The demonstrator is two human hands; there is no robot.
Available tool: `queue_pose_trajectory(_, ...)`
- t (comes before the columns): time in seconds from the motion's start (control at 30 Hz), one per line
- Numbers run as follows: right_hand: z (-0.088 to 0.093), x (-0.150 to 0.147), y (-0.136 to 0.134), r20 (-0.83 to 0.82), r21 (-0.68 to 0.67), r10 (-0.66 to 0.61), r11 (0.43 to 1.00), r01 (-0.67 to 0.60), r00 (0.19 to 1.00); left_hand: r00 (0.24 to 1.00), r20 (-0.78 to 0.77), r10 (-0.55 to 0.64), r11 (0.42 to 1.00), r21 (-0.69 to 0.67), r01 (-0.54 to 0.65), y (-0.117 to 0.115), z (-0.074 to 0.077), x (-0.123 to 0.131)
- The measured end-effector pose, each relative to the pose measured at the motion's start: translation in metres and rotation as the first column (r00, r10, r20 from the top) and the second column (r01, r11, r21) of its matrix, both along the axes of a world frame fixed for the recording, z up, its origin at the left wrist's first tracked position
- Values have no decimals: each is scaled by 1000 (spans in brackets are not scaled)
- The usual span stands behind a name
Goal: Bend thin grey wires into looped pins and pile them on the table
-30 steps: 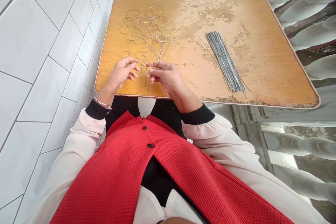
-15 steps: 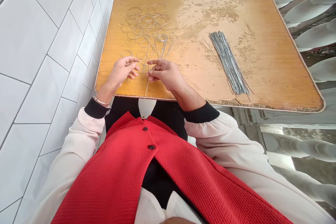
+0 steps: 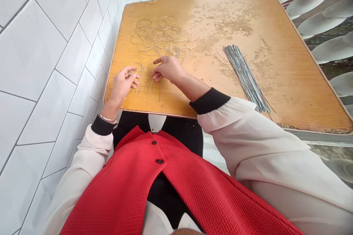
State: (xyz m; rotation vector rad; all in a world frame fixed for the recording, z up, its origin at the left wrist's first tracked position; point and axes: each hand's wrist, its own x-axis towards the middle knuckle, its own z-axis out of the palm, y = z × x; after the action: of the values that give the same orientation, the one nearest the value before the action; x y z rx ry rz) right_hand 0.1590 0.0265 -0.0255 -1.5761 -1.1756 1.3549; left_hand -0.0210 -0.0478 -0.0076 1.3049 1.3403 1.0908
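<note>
My right hand (image 3: 167, 69) is over the wires left of the middle of the table, thumb and fingertips pinched on a thin bent wire (image 3: 150, 87) whose end points down toward the table's near edge. Its upper part is hidden by my fingers. My left hand (image 3: 123, 83) hovers at the near left with its fingers loosely curled and apart, holding nothing. Close beside its fingertips lie a few wires with looped tops and straight legs (image 3: 141, 79). Beyond both hands spreads a loose tangle of curled wires (image 3: 158, 33).
A bundle of straight grey wires (image 3: 245, 77) lies on the right half of the worn wooden table (image 3: 204, 69), with a few strays alongside. White wall tiles (image 3: 55, 91) run close along the left. A white balustrade (image 3: 317, 22) stands beyond the right edge.
My right hand has moved slightly up and forward over the wires, away from the near edge. My left hand has drawn a little left, widening the gap between them. The view has shifted slightly.
</note>
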Motion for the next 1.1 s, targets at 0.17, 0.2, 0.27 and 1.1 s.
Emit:
queue_pose_trajectory(0.17, 4, 10, 0, 236, 189, 26, 979, -72, 972, 1000, 9, -9, 1000, 24, 9, -1, -3, -1)
queue_pose_trajectory(0.2, 10, 15, -7, 301, 221, 36, 969, -106, 953, 1000, 8, -7, 999, 31, 7, -2, -3, -2)
queue_pose_trajectory(0.27, 25, 31, -25, 400, 273, 6, 954, -126, 916, 1000, 0, -7, 999, 45, 7, -5, -2, -2)
queue_pose_trajectory(1.1, 39, 171, -93, 985, -84, 77, 996, 42, 152, 979, -147, -139, 959, 227, 171, -40, -40, 21)
